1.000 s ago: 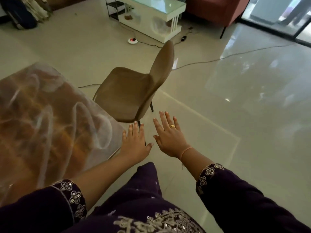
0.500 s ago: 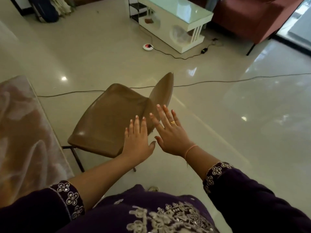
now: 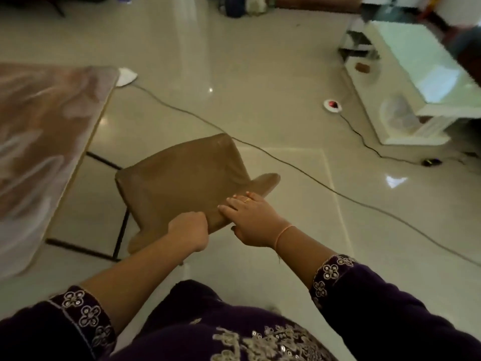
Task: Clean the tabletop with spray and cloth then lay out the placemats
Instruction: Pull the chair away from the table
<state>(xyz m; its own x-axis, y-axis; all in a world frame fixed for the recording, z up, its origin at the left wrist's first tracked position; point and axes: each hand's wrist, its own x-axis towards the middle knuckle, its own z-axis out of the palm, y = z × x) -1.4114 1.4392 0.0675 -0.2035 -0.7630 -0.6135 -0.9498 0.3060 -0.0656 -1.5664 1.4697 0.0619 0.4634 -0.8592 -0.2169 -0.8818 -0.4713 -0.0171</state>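
The tabletop (image 3: 39, 142) with a brown and white marbled pattern fills the left edge of the view. A tan upholstered chair (image 3: 177, 183) stands beside its corner on the tiled floor. My left hand (image 3: 190, 231) grips the top edge of the chair's backrest with curled fingers. My right hand (image 3: 250, 217) holds the same edge just to the right, its fingers folded over the backrest. No spray, cloth or placemat is in view.
A cable (image 3: 299, 165) runs across the floor behind the chair. A white low table with a glass top (image 3: 416, 82) stands at the right, a round red and white socket (image 3: 332, 105) beside it. Bags (image 3: 239, 6) lie at the far wall.
Both hands were open and reaching toward the chair; now they hold its backrest. The view has swung, so the chair sits closer and the table has shifted left.
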